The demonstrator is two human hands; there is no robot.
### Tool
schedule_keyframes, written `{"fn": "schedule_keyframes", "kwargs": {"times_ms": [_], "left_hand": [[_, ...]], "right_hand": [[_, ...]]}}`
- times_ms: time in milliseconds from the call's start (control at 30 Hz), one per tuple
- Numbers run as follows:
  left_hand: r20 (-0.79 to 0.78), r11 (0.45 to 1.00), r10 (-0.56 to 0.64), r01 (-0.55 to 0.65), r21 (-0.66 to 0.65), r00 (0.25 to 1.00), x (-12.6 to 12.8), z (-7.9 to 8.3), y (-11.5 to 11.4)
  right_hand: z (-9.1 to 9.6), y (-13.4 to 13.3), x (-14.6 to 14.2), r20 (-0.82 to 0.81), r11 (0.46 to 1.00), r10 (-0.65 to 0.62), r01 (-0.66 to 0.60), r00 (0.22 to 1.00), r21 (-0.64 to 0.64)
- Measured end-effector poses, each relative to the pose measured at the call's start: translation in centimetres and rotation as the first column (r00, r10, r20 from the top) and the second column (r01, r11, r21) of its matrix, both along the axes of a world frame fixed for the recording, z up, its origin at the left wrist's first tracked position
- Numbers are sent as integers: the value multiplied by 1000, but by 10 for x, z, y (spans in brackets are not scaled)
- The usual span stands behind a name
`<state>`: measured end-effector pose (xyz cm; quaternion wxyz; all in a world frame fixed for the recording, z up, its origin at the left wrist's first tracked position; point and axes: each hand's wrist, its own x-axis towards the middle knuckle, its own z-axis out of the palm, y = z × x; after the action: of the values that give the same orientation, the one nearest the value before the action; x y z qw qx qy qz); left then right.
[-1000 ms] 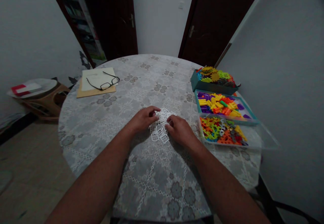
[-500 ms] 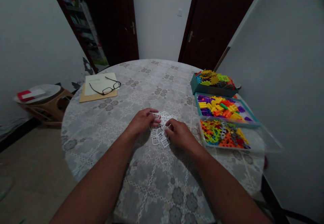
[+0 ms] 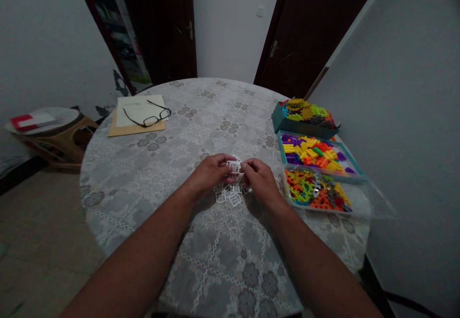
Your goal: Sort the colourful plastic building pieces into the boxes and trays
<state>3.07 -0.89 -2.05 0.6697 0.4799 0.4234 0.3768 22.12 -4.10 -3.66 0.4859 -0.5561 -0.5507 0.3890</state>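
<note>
I see the left hand (image 3: 209, 175) and right hand (image 3: 262, 179) pinching a small white latticed plastic piece (image 3: 233, 166) — above a white lattice-piece heap (image 3: 235, 199).

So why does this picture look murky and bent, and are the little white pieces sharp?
Head view: dim light, with the brown doors nearly black; head view: door edges lean outward, perhaps from a wide lens tilted down; head view: soft shadows on the tablecloth beside the forearms; head view: the white pieces show grid openings, but finer detail is lost.
</note>
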Motion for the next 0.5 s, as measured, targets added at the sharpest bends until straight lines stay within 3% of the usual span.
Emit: {"fn": "schedule_keyframes", "kwargs": {"times_ms": [67,167,300,500], "left_hand": [[22,998,67,-66,-19,998,-1,4,0],[37,988,146,-143,-59,989,-6,9,3],[35,984,154,-150,-99,987,-9,11,4],[19,985,150,-148,-94,988,-7,9,4]], "right_hand": [[-5,5,11,217,986,-96,63,972,154],[-16,13,26,557,950,-193,11,808,313],[-28,20,31,752,971,-72,-125,655,202],[-29,22,29,778,976,-16,-160,627,149]]}}
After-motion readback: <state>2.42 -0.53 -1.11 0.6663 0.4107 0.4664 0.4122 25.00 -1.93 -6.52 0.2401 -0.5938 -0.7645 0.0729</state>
